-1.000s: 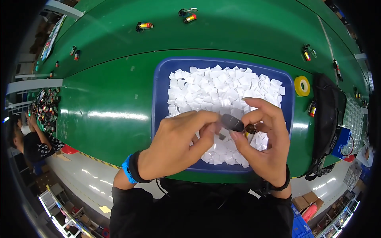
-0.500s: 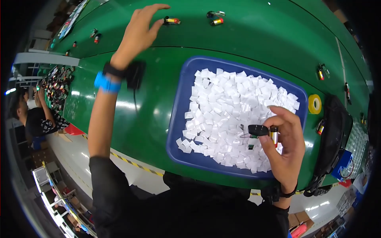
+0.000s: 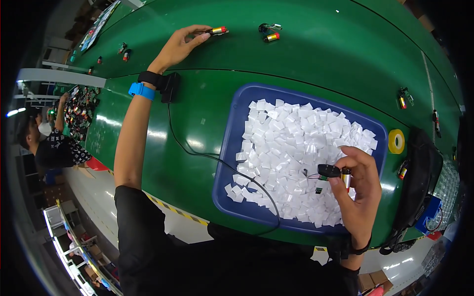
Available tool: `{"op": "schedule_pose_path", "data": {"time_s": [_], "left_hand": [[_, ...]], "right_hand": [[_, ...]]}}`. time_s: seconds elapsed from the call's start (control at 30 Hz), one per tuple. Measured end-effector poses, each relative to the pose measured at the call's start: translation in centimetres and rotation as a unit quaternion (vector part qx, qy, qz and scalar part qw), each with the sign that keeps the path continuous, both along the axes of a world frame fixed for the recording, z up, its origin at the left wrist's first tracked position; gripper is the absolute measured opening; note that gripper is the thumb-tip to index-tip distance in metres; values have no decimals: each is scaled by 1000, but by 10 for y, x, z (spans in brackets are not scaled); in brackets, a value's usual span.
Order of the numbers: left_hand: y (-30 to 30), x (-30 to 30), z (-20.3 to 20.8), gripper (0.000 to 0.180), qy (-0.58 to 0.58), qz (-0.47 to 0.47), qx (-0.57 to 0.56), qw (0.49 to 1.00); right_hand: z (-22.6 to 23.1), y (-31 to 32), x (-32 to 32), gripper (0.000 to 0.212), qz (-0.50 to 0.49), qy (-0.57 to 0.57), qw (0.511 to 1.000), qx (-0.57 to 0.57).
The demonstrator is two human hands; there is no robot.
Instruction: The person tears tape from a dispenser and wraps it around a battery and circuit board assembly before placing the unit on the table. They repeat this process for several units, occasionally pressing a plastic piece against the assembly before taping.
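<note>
At the far side of the green table, my left hand (image 3: pixel 178 47) pinches a small cylindrical battery (image 3: pixel 217 31) with a red end and gold-coloured body, its fingers closed on the near end. A strap and a blue band circle that wrist. Above the blue tray (image 3: pixel 223 163), my right hand (image 3: pixel 359 190) grips an electronic assembly: a black oval piece (image 3: pixel 329 170) between thumb and fingers, with a cylindrical battery (image 3: pixel 346 178), thin wires and a bit of green circuit board (image 3: pixel 319 190) beside it. White film squares (image 3: pixel 289 148) fill the tray under this hand.
Another battery assembly (image 3: pixel 270 35) lies right of my left hand. Yellow tape (image 3: pixel 396 141) and a black bag (image 3: pixel 419 177) stand right of the tray. A black cable (image 3: pixel 217 159) crosses the tray. At left, a co-worker (image 3: pixel 54 148) sits by a component pile (image 3: pixel 81 111).
My left hand has lowered its fingers and closed them on the battery at the far side. The cable now hangs across the tray. My right hand keeps its hold.
</note>
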State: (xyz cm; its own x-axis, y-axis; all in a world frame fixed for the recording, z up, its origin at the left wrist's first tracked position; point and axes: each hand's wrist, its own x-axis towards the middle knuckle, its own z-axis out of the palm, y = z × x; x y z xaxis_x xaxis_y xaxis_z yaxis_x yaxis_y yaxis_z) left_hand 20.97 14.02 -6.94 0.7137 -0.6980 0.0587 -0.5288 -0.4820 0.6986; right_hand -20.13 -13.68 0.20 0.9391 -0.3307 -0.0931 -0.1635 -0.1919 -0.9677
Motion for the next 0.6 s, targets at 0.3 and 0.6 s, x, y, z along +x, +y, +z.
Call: {"op": "schedule_pose_path", "data": {"time_s": [0.3,0.6], "left_hand": [[0,-6,2,43,17,12,14,1000],[-60,-162,72,39,-61,-35,-38,997]], "right_hand": [[1,1,-3,48,4,5,1000,1],[-1,-2,1,57,60,-38,988,-136]]}}
